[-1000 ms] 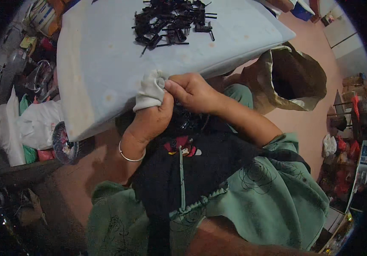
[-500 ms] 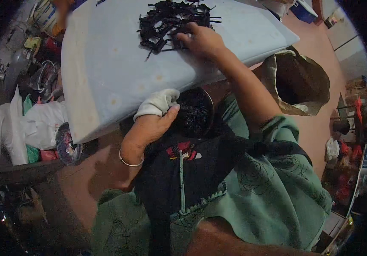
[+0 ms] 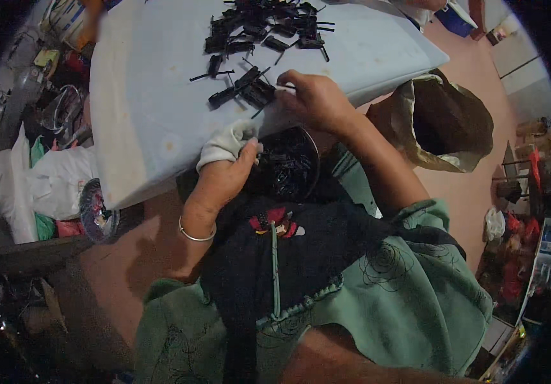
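Small black plastic parts with thin prongs (image 3: 275, 19) lie piled on the pale padded surface (image 3: 153, 89). Several more (image 3: 250, 89) are spread closer to its near edge. My right hand (image 3: 317, 99) is at these nearer parts, thumb and forefinger pinched round the prong of one. My left hand (image 3: 227, 169) is closed at the near edge, a white cloth (image 3: 230, 142) wrapped about its fingers and the bare thumb pressed towards them. What else lies under that thumb is hard to make out. Just below the edge, a round dark container (image 3: 317, 173) holds many black pieces.
An open brown sack (image 3: 410, 150) stands on the reddish floor at the right. White plastic bags (image 3: 64, 179) and a clear patterned bowl (image 3: 99, 211) are at the left. Shelves with bags and jars (image 3: 525, 243) line the far right. My lap has a green garment (image 3: 410, 281).
My right hand has drawn back from the pile towards the near edge, and several black parts now lie nearer, apart from the pile. My left hand has shifted only slightly.
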Demonstrator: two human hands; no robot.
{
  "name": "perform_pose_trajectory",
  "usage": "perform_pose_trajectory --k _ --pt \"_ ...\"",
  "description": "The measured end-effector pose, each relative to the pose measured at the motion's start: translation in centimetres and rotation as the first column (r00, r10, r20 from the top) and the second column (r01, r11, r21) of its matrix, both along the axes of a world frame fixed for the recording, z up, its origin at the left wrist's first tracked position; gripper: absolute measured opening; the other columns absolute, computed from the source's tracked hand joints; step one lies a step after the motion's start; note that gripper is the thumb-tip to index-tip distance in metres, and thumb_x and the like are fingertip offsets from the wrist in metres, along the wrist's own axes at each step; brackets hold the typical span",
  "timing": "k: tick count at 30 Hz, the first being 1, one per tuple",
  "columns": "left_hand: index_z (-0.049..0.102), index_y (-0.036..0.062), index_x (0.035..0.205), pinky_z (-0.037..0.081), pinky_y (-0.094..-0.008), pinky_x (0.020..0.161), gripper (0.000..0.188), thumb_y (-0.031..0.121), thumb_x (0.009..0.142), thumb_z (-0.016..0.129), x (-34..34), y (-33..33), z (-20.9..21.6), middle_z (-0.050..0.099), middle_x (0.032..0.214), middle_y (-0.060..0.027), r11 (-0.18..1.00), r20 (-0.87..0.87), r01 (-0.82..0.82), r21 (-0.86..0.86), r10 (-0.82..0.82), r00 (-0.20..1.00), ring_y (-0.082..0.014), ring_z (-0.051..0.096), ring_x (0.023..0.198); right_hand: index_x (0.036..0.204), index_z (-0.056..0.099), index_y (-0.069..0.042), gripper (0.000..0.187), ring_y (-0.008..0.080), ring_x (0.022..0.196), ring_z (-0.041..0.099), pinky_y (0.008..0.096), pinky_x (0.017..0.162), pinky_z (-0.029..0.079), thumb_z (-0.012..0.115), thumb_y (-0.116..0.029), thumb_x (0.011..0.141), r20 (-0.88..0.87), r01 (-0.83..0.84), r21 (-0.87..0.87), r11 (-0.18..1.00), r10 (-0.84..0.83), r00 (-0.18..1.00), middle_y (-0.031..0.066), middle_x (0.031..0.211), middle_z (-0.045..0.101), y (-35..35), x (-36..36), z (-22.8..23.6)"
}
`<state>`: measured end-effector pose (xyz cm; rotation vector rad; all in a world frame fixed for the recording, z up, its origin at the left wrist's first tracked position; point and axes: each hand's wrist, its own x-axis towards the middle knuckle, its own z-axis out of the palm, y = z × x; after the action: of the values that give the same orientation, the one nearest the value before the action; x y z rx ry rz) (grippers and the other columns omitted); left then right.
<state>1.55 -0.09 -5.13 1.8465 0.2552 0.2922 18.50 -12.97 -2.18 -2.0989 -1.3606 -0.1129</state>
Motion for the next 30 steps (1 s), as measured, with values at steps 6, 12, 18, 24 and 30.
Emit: perform_pose_trajectory --k 6,12,18,24,30 --pt "0.050 0.0003 0.103 0.047 -0.0224 0.053 0.020 0.009 0.085 0.049 -0.4 -0.9 0.7 0.058 0.086 -0.0072 0.980 0.034 -0.085 -0.180 0.093 0.995 -0.0122 0.059 0.070 0.084 0.054 -0.004 0.015 0.0352 0.066 0.055 0.0401 0.058 0.043 0.055 -0.018 0.078 0.038 -0.091 -0.126 0.988 0.096 0.995 0.0177 0.068 0.056 0.2 0.3 -1.1" --pt "0.052 0.0011 0.099 0.041 -0.0203 0.044 0.017 0.011 0.085 0.048 -0.8 0.0 1.9 0.059 0.082 -0.0062 0.936 -0.069 -0.242 -0.256 0.231 0.970 -0.0107 0.056 0.060 0.078 0.051 -0.002 0.014 0.0357 0.068 0.055 0.0405 0.058 0.042 0.056 -0.015 0.078 -0.065 -0.120 0.017 0.993 0.121 0.991 0.0178 0.070 0.055 -0.2 0.0 -1.5" --pt "0.053 0.0024 0.097 0.040 -0.0203 0.044 0.016 0.011 0.084 0.049 -0.3 -0.2 1.4 0.059 0.083 -0.0049 0.912 0.023 -0.175 -0.370 0.198 0.980 -0.0105 0.055 0.059 0.081 0.050 -0.002 0.017 0.0356 0.070 0.055 0.0387 0.059 0.043 0.055 -0.018 0.079 0.031 -0.136 -0.031 0.990 0.137 0.990 0.0171 0.072 0.055 -0.6 -1.1 -1.4" --pt "0.052 0.0030 0.098 0.040 -0.0197 0.044 0.016 0.008 0.085 0.044 -0.3 0.0 1.3 0.059 0.082 -0.0046 0.859 0.007 -0.190 -0.475 0.220 0.976 -0.0106 0.057 0.060 0.084 0.054 -0.002 0.013 0.0301 0.066 0.055 0.0334 0.060 0.044 0.059 -0.011 0.077 -0.111 -0.237 0.061 0.970 0.242 0.964 0.0151 0.073 0.055 -1.0 -1.2 -1.2" --pt "0.054 0.0056 0.098 0.043 -0.0225 0.047 0.015 0.010 0.084 0.050 0.5 0.9 1.5 0.059 0.081 -0.0035 0.417 0.121 0.051 -0.908 0.145 0.982 -0.0107 0.055 0.060 0.086 0.056 -0.002 0.017 0.0319 0.064 0.053 0.0356 0.058 0.042 0.060 -0.015 0.078 -0.317 -0.398 0.255 0.881 0.465 0.827 0.0167 0.070 0.054 -0.6 -2.7 -1.8"
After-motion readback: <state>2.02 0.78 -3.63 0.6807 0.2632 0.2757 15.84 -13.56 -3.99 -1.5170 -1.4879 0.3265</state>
